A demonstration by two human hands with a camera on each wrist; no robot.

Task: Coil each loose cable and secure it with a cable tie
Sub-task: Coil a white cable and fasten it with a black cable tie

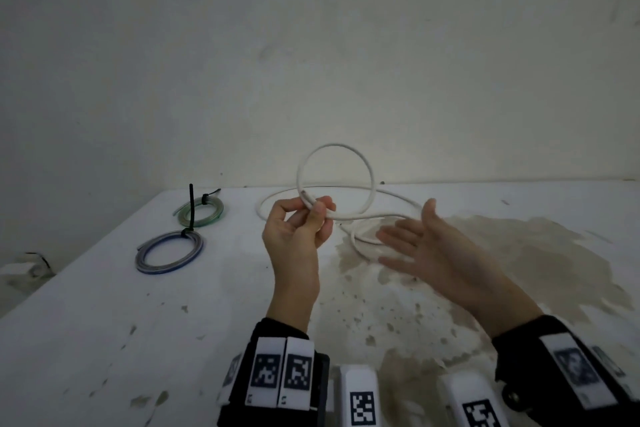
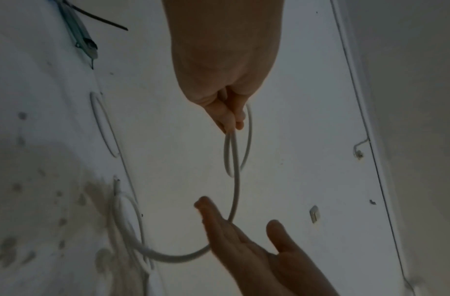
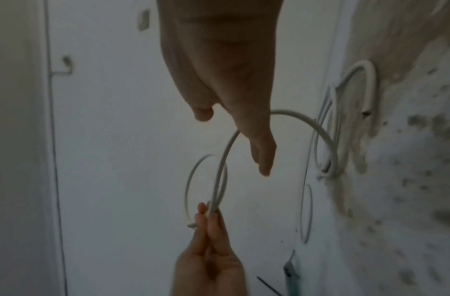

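Observation:
A white cable (image 1: 370, 170) stands in one upright loop above the table. My left hand (image 1: 304, 218) pinches the crossing of that loop near the cable's cut end, raised over the table (image 1: 104, 322). The same pinch shows in the left wrist view on the white cable (image 2: 235, 160), and in the right wrist view the left hand (image 3: 208, 230) holds it too. The rest of the cable trails in loose curves on the table behind my right hand (image 1: 415, 239). That hand is open with straight fingers, and the cable strand runs past its fingertips (image 2: 206, 204).
Two coiled cables lie at the back left: a green one (image 1: 201, 210) and a blue-grey one (image 1: 169, 253), each bound with a black cable tie (image 1: 191, 204). The white table is stained brown at the right. A wall rises behind.

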